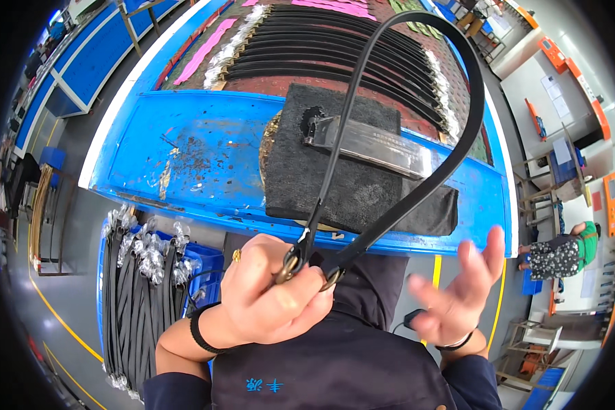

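Note:
My left hand (270, 290) is closed around both ends of a black strap (473, 102). Brass-coloured metal hardware shows at the strap's ends by my fingers. From there the strap rises in a tall loop over the blue workbench. My right hand (458, 294) is off to the right, fingers spread, with nothing in it. Behind the loop, a dark cloth pad (335, 191) lies on the bench, and a clear oblong container (376, 147) with a dark, stained end rests on it.
Several black straps with white-wrapped ends lie in rows (328, 51) across the blue workbench (205, 137). Pink strips (208, 51) lie beside them. At lower left, a blue crate (201, 266) holds more straps (140, 301) with plastic-wrapped ends. A person in green (584, 246) is at far right.

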{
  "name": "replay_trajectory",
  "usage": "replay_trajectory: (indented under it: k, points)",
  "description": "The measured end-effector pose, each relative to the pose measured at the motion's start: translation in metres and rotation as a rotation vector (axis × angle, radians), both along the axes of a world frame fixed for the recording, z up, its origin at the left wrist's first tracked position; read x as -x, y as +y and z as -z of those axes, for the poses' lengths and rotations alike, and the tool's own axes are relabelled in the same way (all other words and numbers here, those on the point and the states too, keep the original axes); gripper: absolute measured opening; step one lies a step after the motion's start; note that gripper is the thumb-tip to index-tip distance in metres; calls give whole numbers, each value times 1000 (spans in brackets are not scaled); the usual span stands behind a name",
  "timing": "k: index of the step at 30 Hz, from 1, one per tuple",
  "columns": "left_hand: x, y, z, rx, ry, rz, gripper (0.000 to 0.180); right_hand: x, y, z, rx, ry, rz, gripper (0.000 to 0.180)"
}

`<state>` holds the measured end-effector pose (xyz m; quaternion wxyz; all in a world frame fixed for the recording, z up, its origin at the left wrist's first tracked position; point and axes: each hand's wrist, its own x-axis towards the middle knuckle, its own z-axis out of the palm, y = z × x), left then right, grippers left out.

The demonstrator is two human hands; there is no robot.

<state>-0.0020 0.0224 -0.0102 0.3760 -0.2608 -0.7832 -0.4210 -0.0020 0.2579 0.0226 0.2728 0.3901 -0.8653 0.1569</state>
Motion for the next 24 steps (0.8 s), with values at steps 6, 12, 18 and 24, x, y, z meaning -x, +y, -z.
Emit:
replay_trajectory:
  k: [6, 12, 18, 24]
  points:
    - [1, 10, 2, 32, 135, -38, 29, 4, -22, -3, -135, 169, -176, 29]
    - [-1, 8, -1, 47, 123, 36, 21, 2, -25, 1, -58, 89, -160, 34]
    - [0, 11, 3, 67, 190, 24, 19, -5, -28, -1, 31, 52, -114, 50]
    - [0, 10, -1, 97, 161, 43, 21, 1, -30, -3, 86, -51, -185, 46]
